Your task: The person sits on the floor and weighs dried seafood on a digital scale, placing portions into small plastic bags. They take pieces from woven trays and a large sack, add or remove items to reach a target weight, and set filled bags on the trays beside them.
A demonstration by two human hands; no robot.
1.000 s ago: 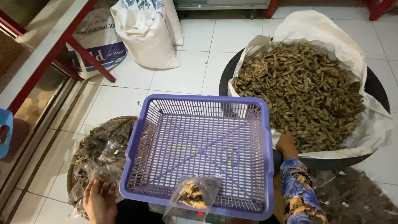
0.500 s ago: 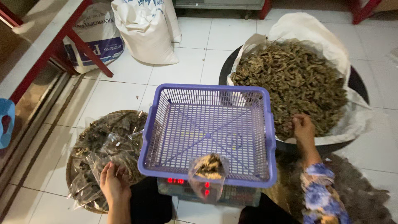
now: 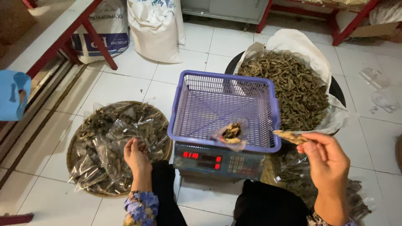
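A purple plastic basket [image 3: 201, 79] sits on a digital scale [image 3: 217, 161] with a red lit display. Inside the basket, near its front rim, lies a small clear bag [image 3: 230, 134] with some dried brown pieces in it. My right hand [image 3: 326, 161] is raised at the basket's front right corner, pinching a few dried brown pieces [image 3: 289, 136]. My left hand [image 3: 136, 155] rests with loose fingers on filled clear bags in a round woven tray [image 3: 75, 144] to the left of the scale.
A black tub lined with a white sack [image 3: 293, 46] holds a heap of dried brown pieces [image 3: 289, 83] behind the basket at right. White sacks [image 3: 155, 29] and red table legs [image 3: 98, 39] stand at the back left. More clear bags [image 3: 293, 175] lie by my right knee.
My right hand has come back from the heap of dried pieces toward the basket's front corner, now holding a few pieces. The left hand has stayed on the woven tray's bags.
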